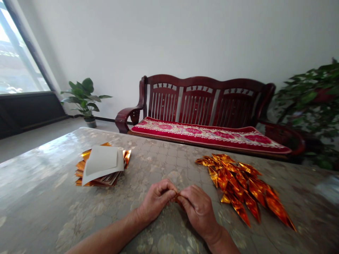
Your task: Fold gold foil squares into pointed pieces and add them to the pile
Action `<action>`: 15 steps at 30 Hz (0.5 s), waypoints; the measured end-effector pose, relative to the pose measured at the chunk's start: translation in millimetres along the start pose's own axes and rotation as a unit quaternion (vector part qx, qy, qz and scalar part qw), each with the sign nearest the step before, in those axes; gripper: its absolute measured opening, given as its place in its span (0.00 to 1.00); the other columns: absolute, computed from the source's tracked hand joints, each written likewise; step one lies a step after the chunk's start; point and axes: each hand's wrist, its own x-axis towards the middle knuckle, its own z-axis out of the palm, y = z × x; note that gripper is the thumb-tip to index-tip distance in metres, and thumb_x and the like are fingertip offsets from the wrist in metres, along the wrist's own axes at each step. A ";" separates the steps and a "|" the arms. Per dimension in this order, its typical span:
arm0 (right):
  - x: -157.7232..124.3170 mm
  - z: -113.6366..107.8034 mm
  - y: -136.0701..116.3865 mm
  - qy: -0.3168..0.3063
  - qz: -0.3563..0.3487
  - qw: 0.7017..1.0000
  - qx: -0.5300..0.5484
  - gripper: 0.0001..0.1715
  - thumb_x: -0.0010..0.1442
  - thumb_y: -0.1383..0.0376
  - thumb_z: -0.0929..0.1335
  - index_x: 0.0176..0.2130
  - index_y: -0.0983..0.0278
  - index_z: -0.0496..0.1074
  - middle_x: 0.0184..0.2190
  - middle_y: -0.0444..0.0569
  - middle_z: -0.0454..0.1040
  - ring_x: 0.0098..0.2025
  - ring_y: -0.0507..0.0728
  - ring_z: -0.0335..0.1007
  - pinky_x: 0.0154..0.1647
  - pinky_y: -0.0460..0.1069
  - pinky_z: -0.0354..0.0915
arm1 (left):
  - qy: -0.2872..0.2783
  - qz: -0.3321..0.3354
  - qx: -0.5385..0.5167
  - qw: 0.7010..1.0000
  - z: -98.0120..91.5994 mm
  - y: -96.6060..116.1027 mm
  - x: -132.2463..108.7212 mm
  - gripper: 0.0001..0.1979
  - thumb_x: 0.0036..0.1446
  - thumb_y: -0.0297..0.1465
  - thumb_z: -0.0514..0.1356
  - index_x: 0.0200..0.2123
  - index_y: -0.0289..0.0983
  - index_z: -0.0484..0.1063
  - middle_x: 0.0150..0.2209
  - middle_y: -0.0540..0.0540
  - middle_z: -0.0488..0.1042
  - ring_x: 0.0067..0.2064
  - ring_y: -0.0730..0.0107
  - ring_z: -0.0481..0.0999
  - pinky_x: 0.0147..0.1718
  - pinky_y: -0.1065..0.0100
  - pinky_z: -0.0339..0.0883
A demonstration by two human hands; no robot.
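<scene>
The left hand (159,195) and right hand (197,204) meet over the table (148,169), fingertips pinched closed on a small, mostly hidden orange foil piece (176,198), probably for fine control. The foil-paper stack (103,164) lies toward the far left corner, folded foil pieces (238,183) rightward near the far edge, each seemingly placed within reach.

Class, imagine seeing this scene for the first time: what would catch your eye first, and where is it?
Probably the heap of folded orange foil pieces, glinting on the table to the right of the hands. Next might come the dark red wooden bench beyond the table, with its red floral seat cover.
</scene>
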 end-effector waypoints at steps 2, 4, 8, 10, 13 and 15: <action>-0.5 0.0 0.4 0.000 -0.011 1.000 0.007 0.05 0.65 0.69 0.67 0.35 0.62 0.71 0.25 0.44 0.70 0.30 0.53 0.64 0.33 0.48 0.60 | -0.011 0.009 0.008 1.000 -1.6 -0.7 0.3 0.13 0.61 0.34 0.59 0.26 0.35 0.72 0.26 0.51 0.69 0.28 0.75 0.67 0.32 0.74 0.62; -1.0 0.0 0.5 0.000 -0.015 1.000 0.011 0.04 0.65 0.70 0.67 0.36 0.62 0.71 0.25 0.44 0.70 0.30 0.53 0.63 0.33 0.48 0.59 | -0.024 0.007 0.001 1.000 -2.7 -1.5 0.6 0.14 0.62 0.37 0.59 0.26 0.34 0.72 0.26 0.52 0.68 0.29 0.75 0.66 0.32 0.73 0.61; -1.4 0.5 0.9 -0.003 -0.014 1.000 0.009 0.05 0.64 0.70 0.67 0.35 0.62 0.70 0.25 0.44 0.70 0.30 0.53 0.63 0.33 0.48 0.59 | -0.039 -0.016 -0.046 0.998 -2.6 -1.6 1.2 0.18 0.61 0.43 0.59 0.27 0.34 0.70 0.25 0.52 0.66 0.28 0.75 0.64 0.30 0.73 0.60; -1.2 0.9 1.1 -0.005 -0.012 1.000 0.009 0.05 0.65 0.69 0.67 0.35 0.62 0.70 0.25 0.44 0.69 0.29 0.53 0.63 0.33 0.48 0.59 | -0.042 -0.028 -0.068 0.996 -2.1 -0.7 1.7 0.19 0.60 0.45 0.60 0.27 0.34 0.69 0.24 0.53 0.65 0.27 0.76 0.63 0.29 0.74 0.59; -0.7 2.1 1.1 -0.005 0.004 1.000 0.011 0.06 0.65 0.68 0.67 0.34 0.62 0.70 0.24 0.43 0.69 0.29 0.52 0.64 0.33 0.47 0.60 | -0.039 -0.042 -0.085 0.995 -0.9 -0.6 2.3 0.21 0.58 0.47 0.61 0.27 0.34 0.69 0.23 0.53 0.65 0.27 0.76 0.63 0.29 0.74 0.59; -1.1 2.9 1.4 -0.003 0.026 1.000 0.015 0.06 0.65 0.67 0.67 0.33 0.61 0.70 0.24 0.43 0.70 0.29 0.52 0.65 0.33 0.47 0.60 | -0.034 -0.053 -0.110 0.992 0.9 -3.2 2.2 0.20 0.57 0.47 0.63 0.29 0.34 0.70 0.24 0.52 0.67 0.27 0.76 0.65 0.30 0.74 0.60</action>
